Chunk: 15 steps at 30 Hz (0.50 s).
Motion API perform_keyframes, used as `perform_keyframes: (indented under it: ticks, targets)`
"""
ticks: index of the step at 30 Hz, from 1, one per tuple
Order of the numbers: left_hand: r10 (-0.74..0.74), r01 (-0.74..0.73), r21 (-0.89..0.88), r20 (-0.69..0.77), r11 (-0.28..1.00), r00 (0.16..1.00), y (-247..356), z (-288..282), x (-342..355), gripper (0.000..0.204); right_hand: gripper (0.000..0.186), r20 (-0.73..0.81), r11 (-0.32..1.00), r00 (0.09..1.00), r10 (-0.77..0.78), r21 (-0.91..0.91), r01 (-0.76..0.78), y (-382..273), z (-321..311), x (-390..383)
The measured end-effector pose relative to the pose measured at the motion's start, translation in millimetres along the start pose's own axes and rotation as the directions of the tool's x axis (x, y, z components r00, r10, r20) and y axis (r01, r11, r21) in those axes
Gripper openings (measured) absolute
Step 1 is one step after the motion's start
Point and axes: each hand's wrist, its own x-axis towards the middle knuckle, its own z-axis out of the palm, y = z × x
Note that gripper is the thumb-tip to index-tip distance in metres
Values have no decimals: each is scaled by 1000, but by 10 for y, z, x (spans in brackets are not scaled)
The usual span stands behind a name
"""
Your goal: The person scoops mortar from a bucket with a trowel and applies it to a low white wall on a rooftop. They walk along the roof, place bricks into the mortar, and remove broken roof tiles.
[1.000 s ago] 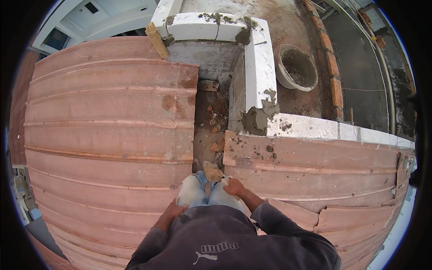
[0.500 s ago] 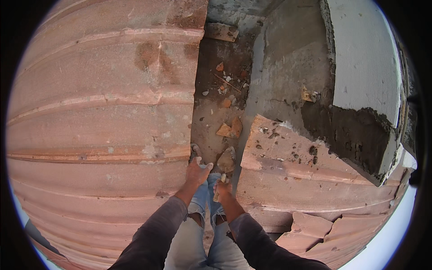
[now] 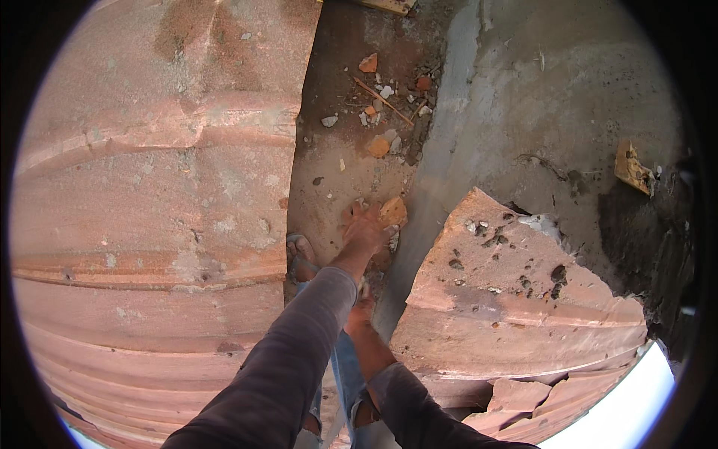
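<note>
My left hand reaches down to the floor of the narrow gap, fingers spread, right against an orange broken brick piece. It seems to cover a second piece that lay beside this one. Closer to me, partly behind my left forearm, my right hand is closed on the handle of what looks like a trowel. Its brownish blade shows only in part past my left wrist.
Red corrugated metal sheets flank the gap on the left, and a torn sheet on the right has a jagged edge. Brick bits, a thin stick and pale rubble lie further along. A grey cement wall rises at the right.
My left hand has moved forward and right from near my knee to the brick pieces. My view has shifted lower and closer to the gap. My right hand stays near my legs.
</note>
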Motion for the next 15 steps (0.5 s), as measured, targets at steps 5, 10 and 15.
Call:
perform_keyframes:
  ticks: [5,10,15]
  targets:
    - [-70,62,-77,-109,995,992,-633,-213,-948,97,31,117,965,990,-82,-239,108,-377,185,-1593]
    - [-1,-174,-822,-207,543,978,-997,-910,-2789,62,38,245,693,965,94,-712,113,-491,70,-3456]
    - [-48,-502,-747,-577,436,816,-1251,-1734,-4217,50,68,717,85,695,-61,-690,719,-427,335,-4517]
